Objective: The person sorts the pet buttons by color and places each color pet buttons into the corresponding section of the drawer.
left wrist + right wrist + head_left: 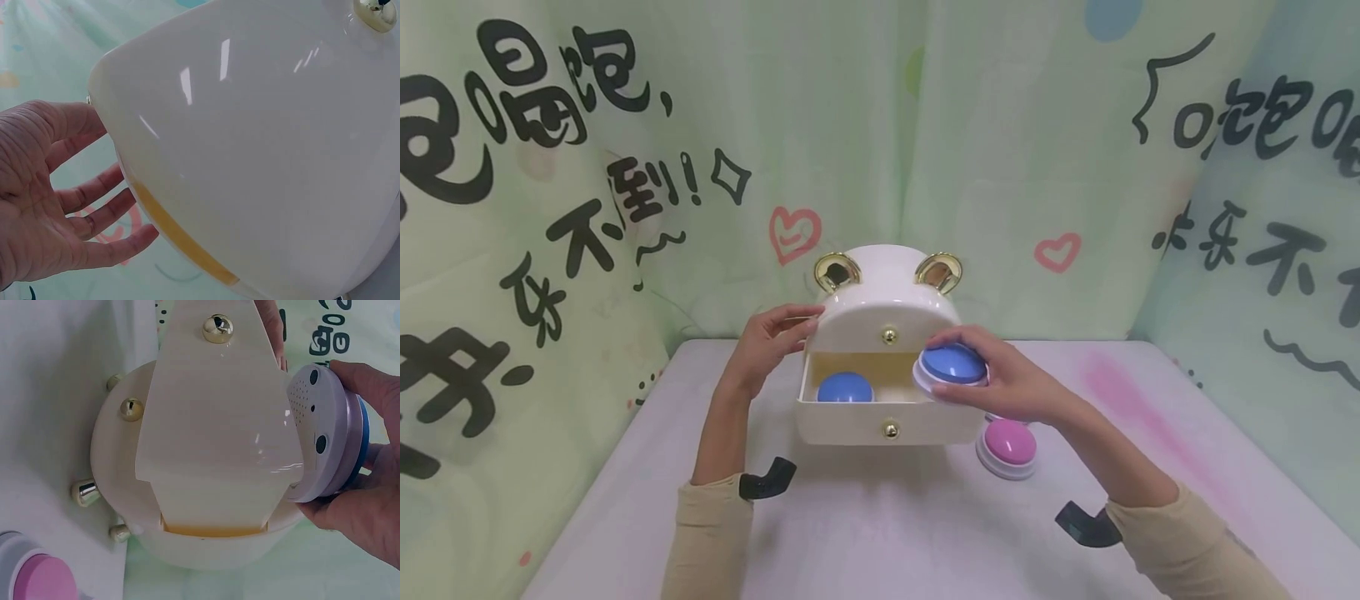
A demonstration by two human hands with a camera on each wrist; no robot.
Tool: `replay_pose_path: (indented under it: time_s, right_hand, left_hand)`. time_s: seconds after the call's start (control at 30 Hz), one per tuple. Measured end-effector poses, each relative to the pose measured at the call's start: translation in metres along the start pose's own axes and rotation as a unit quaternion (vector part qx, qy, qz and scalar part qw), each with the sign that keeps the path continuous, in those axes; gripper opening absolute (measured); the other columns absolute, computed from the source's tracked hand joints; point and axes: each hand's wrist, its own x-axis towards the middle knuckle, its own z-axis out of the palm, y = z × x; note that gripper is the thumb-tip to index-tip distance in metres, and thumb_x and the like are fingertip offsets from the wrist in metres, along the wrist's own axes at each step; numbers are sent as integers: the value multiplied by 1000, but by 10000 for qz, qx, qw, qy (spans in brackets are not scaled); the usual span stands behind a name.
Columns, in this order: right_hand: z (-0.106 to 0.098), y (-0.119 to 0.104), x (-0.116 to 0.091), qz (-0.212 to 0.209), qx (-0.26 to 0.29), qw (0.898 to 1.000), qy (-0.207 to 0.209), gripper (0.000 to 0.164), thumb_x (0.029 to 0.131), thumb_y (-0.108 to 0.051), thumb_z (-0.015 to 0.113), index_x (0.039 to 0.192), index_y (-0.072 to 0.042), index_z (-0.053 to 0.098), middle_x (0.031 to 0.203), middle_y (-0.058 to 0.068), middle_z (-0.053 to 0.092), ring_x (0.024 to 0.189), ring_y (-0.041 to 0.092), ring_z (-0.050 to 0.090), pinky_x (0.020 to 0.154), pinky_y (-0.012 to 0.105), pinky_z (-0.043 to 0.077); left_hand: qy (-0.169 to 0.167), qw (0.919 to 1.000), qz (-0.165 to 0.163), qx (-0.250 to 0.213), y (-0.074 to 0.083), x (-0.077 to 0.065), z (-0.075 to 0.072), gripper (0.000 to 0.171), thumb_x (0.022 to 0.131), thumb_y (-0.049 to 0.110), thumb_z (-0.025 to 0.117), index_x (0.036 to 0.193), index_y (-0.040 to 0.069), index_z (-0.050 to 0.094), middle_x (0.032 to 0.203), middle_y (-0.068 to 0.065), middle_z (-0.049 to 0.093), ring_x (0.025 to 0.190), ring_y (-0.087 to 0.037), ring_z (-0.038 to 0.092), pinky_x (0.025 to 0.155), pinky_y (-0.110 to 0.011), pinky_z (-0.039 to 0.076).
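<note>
A white drawer box (887, 321) with gold-rimmed ears stands on the table, its lower drawer (842, 423) pulled out. In the drawer's left part sits a blue-topped push button (846, 387). My right hand (1022, 379) grips another blue push button (953, 364) by its rim, above the drawer's right side. The right wrist view shows that button's white underside (312, 434), with small holes and dark round feet, turned toward the drawer. Against the box's left side rest the fingertips of my left hand (763, 346), fingers loosely extended in the left wrist view.
A pink push button (1010, 442) lies on the white table (880, 525), right of the drawer. Part of another pale rim shows behind it, mostly hidden. Gold knobs (891, 430) stick out from the drawer fronts. A printed green curtain (985, 167) hangs behind and at both sides.
</note>
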Motion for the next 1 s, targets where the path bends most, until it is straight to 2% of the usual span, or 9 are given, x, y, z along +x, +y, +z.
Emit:
replay_pose_path:
  time_s: [0.37, 0.57, 0.83, 1.0]
  right_hand:
    - [5, 0, 10, 471, -7, 9989, -58, 51, 89, -29, 81, 134, -18, 59, 130, 11, 60, 117, 32, 59, 95, 48, 55]
    - [10, -3, 14, 664, 79, 9978, -45, 50, 89, -31, 81, 133, -20, 60, 130, 10, 61, 117, 32, 58, 95, 47, 54]
    - [20, -2, 16, 733, -117, 9971, 161, 49, 87, -34, 83, 129, -21, 62, 124, 8, 64, 112, 28, 61, 95, 44, 52]
    - [25, -2, 17, 747, -110, 9965, 357, 48, 85, -33, 84, 126, -18, 65, 117, 7, 68, 107, 26, 62, 95, 42, 50]
  left_hand:
    - [-12, 10000, -2, -35, 0, -1, 0, 36, 100, 19, 67, 133, 4, 67, 137, -14, 63, 121, -28, 62, 102, -54, 51]
    - [-11, 10000, 7, -21, 1, 0, -1, 36, 100, 20, 68, 133, 5, 67, 138, -14, 63, 122, -28, 62, 103, -54, 51]
    - [-19, 10000, -12, -76, 2, -1, -1, 37, 100, 20, 68, 133, 4, 67, 137, -14, 63, 121, -28, 62, 103, -55, 50]
    - [-25, 10000, -40, -84, 2, -1, -1, 37, 100, 20, 68, 133, 4, 67, 137, -14, 63, 121, -28, 62, 103, -55, 50]
